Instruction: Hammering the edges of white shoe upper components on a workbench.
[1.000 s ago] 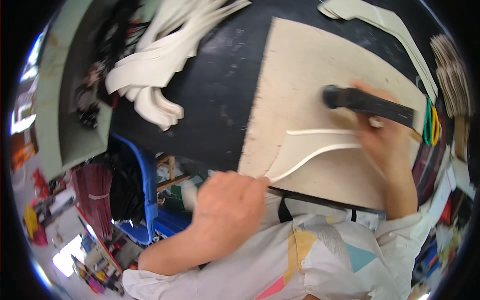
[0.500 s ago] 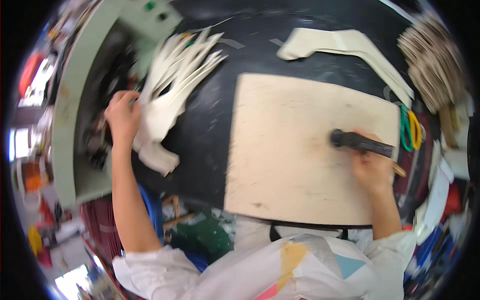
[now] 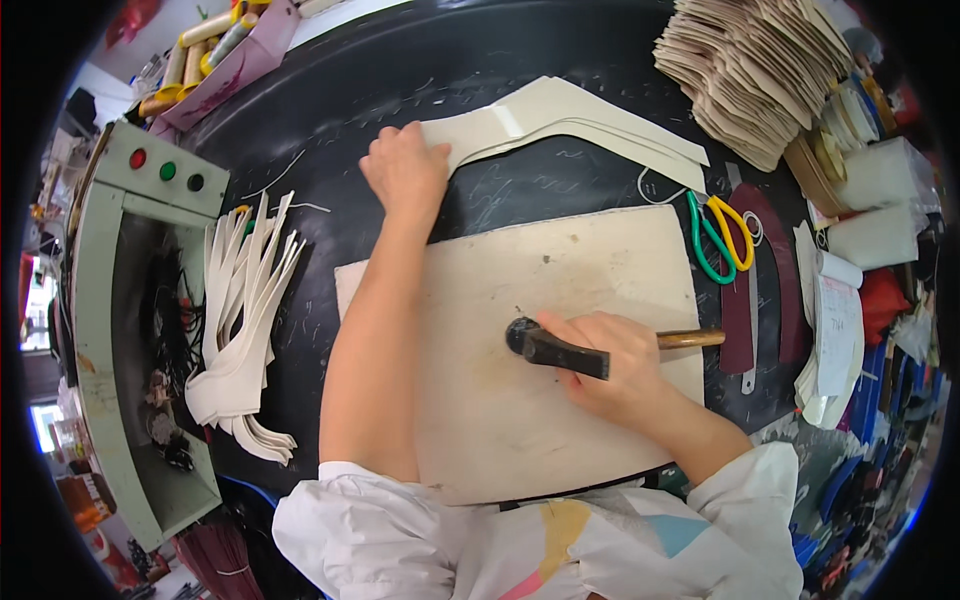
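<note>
The right hand (image 3: 625, 365) is wrapped around a hammer (image 3: 565, 355) above the middle of the pale rectangular board (image 3: 500, 440); whether the metal touches the board cannot be told. The wooden handle runs nearly level across the view, its free end pointing toward the board's right edge, while the black head slants, its round face toward the upper left and its flat, squared end toward the lower right. Beyond the board's far edge, the left hand (image 3: 405, 170) bends its fingers over the left end of a stack of off-white cut pieces (image 3: 580, 110); whether it pinches them cannot be told. That stack's long axis runs left to right in a bent arch, peaking away from the board, its right end sloping down near the board's far right corner. Just right of that corner, scissors (image 3: 718, 240) turn their green and yellow handle loops toward the person. Farther right of the board, a white paper sheet (image 3: 838, 335) carries fine lines and a handwritten mark. Left of the board lies a bundle of off-white strips (image 3: 235, 345), narrow ends pointing away.
</note>
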Demonstrator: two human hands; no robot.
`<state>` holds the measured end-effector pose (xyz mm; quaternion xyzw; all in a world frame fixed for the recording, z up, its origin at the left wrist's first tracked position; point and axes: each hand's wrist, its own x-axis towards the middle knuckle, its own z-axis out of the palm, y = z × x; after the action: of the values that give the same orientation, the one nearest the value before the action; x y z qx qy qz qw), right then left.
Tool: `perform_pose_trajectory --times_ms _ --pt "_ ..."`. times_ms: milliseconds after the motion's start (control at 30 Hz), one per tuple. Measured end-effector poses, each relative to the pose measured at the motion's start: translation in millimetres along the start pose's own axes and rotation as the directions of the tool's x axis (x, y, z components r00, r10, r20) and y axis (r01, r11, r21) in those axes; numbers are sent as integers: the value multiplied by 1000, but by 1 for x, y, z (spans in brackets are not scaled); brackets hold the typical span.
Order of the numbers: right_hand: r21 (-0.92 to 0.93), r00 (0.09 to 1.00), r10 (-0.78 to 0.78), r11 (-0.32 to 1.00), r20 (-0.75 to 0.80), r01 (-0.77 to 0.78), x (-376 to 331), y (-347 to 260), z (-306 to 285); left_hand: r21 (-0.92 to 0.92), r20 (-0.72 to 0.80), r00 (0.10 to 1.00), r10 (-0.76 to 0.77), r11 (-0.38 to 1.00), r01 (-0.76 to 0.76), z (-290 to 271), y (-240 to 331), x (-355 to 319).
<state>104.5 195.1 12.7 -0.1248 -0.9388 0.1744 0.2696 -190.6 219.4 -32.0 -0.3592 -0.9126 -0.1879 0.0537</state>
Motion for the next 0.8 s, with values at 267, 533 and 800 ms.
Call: perform_pose_trajectory --times_ms 267,533,800 --pt "43 1000 -24 999 -3 25 -2 1 0 -190 -340 926 165 952 -240 11 -15 -1" --pt "106 999 -25 994 31 21 -3 -1 -14 -84 -298 939 168 976 -201 -28 2 -5" --pt "68 998 21 997 55 -24 -2 -3 -3 62 -53 998 29 998 -26 -2 -1 -29"
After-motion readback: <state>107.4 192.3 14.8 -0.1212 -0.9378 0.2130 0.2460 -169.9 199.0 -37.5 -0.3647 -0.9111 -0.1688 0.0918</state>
